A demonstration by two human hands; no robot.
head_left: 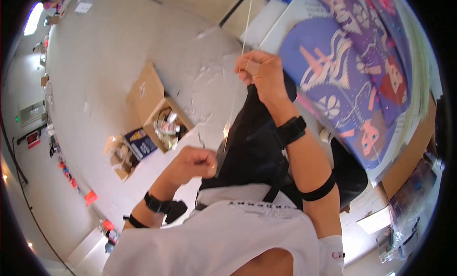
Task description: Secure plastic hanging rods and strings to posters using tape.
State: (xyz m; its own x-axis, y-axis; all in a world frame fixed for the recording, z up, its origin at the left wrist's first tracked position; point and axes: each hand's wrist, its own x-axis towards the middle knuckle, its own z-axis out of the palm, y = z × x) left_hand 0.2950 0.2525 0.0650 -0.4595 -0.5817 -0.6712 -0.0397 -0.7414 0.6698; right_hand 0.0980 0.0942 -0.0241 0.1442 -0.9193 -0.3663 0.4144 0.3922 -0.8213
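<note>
White light [34, 19] glares at upper left while edges bow toward darkness

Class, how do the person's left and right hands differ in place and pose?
The right hand is higher in the picture; the left hand is lower, nearer the white shirt. The right hand has pinched fingertips at the pale string; the left hand curls near the string's lower part. Both wrists wear dark bands.

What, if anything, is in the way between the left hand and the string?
Nothing visible. The pale string runs down past the right hand's fingers to near the left hand; blur hides whether the left touches it. The open carton sits off to the left, clear of that gap.
</note>
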